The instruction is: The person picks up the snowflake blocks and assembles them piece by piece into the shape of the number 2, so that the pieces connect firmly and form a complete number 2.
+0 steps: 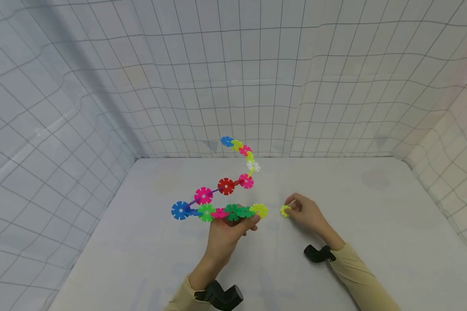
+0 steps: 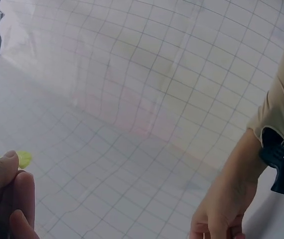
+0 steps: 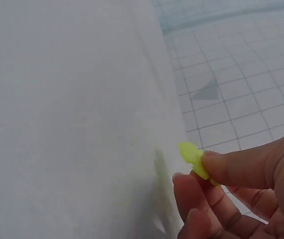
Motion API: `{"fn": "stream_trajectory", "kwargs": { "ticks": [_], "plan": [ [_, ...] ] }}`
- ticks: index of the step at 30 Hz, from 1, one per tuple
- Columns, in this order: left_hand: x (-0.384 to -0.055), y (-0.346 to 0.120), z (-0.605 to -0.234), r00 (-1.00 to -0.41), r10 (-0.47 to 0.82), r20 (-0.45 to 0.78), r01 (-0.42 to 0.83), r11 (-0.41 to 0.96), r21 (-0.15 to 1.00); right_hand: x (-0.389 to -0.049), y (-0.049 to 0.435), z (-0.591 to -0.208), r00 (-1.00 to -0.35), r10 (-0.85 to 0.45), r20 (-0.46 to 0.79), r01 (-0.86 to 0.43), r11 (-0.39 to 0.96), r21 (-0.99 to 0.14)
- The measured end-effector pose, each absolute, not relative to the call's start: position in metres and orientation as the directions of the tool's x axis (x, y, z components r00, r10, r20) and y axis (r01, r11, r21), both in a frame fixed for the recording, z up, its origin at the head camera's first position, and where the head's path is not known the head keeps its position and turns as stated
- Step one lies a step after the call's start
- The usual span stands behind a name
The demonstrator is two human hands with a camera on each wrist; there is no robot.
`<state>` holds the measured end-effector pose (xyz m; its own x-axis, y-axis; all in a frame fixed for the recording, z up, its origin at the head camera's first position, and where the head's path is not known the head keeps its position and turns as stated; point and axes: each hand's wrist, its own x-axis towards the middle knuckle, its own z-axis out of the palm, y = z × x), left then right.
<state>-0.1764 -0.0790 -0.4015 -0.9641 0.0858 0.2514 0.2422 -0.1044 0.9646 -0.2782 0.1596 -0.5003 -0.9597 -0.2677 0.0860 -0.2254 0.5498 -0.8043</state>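
Note:
A curving chain of notched, flower-shaped plastic discs (image 1: 221,186) in blue, pink, red, green, yellow and white rises from my left hand (image 1: 225,237). The left thumb and fingers pinch it near the end with the yellow disc (image 1: 261,209), which in the left wrist view peeks out beyond the thumb. To the right, my right hand (image 1: 307,214) pinches a separate yellow notched disc (image 3: 189,152) between thumb and fingers. A gap lies between this disc and the chain. Fingers hide part of both the loose disc and the chain's lower row.
A white table (image 1: 373,207) spreads under both hands. White sheets with a dark grid (image 1: 272,86) hang behind it and at both sides. Each wrist bears a black device, such as the left one (image 1: 223,298), over a beige sleeve.

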Motion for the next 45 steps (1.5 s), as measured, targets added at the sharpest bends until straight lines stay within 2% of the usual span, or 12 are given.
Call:
{"fn": "stream_trajectory", "kwargs": {
  "ticks": [4, 9, 16, 22, 30, 35, 45],
  "plan": [
    [-0.177, -0.079, -0.401, -0.965, 0.081, 0.249, 0.240, -0.107, 0.965, -0.274, 0.162, -0.488, -0.955, -0.295, 0.032, -0.153, 0.398, -0.905],
    [-0.177, -0.080, -0.400, -0.970, 0.075, 0.230, 0.223, -0.090, 0.971, -0.263, 0.160, -0.461, -0.942, -0.333, 0.053, -0.134, 0.227, -0.965],
    [-0.177, -0.079, -0.399, -0.976, 0.073, 0.207, 0.200, -0.091, 0.976, -0.241, 0.154, -0.427, -0.930, -0.360, 0.077, -0.115, 0.085, -0.990],
    [-0.177, -0.078, -0.401, -0.967, 0.098, 0.237, 0.228, -0.100, 0.969, -0.214, 0.146, -0.398, -0.920, -0.379, 0.103, -0.084, -0.067, -0.994],
    [-0.176, -0.077, -0.403, -0.963, 0.109, 0.248, 0.237, -0.104, 0.966, -0.196, 0.135, -0.381, -0.886, -0.431, 0.172, -0.073, -0.237, -0.969],
    [-0.175, -0.077, -0.402, -0.959, 0.124, 0.254, 0.243, -0.093, 0.965, -0.192, 0.131, -0.382, -0.884, -0.426, 0.191, -0.067, -0.288, -0.955],
    [-0.175, -0.077, -0.402, -0.940, 0.162, 0.300, 0.287, -0.101, 0.953, -0.189, 0.127, -0.384, -0.905, -0.398, 0.151, -0.023, -0.307, -0.951]
  ]
}}
